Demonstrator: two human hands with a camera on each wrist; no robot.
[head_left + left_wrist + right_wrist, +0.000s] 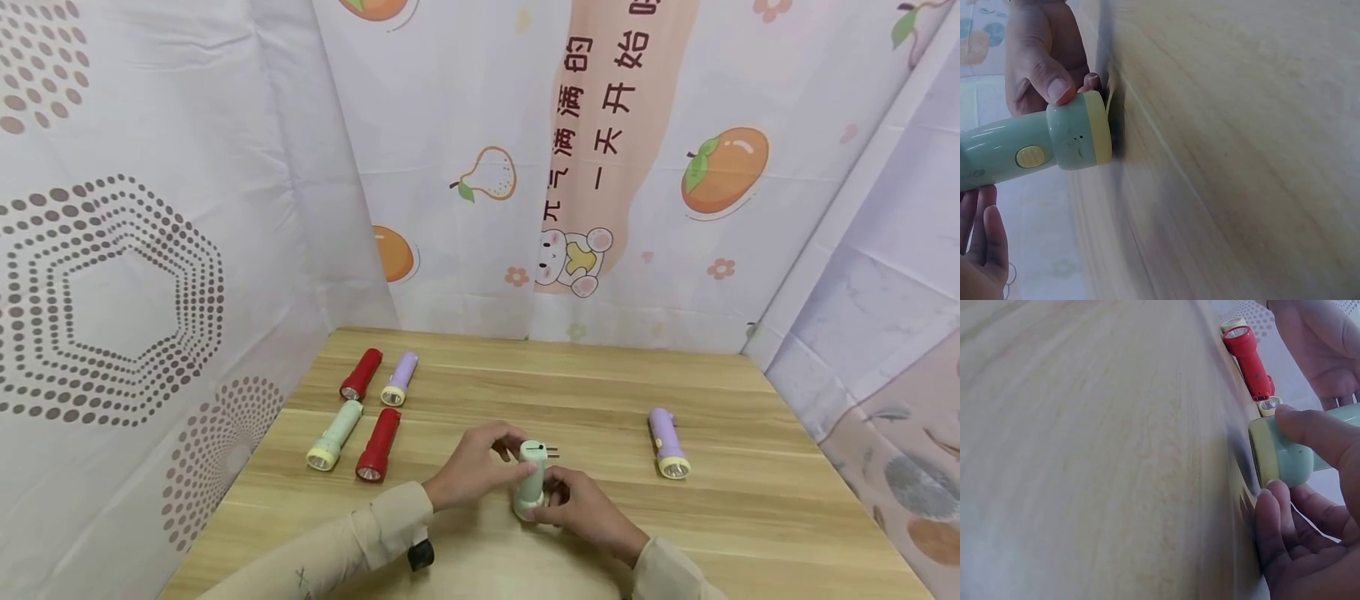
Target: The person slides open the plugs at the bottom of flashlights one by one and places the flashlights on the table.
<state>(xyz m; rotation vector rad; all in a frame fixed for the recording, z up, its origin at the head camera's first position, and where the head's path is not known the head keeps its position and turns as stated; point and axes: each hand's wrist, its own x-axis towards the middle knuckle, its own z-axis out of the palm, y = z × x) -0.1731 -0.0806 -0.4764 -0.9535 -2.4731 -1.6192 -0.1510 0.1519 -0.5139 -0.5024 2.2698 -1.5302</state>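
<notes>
A pale green flashlight [532, 485] stands upright on the table, its yellow-rimmed head down. Two metal plug prongs [552, 452] stick out sideways from its upper end. My left hand [480, 468] holds the upper part, thumb on the near side and fingers behind. My right hand [592, 510] grips the flashlight low, around its head. In the left wrist view a yellow switch [1030, 157] shows on the body, and the right thumb [1059, 89] rests on the head. The right wrist view shows right fingertips [1272, 490] against the yellow rim [1264, 453].
To the left lie two red flashlights [378, 443], a purple one [400, 379] and a green one [336, 435]. Another purple flashlight [667, 442] lies at the right. Printed curtains [465, 250] hang behind the wooden table [525, 375] and at both sides.
</notes>
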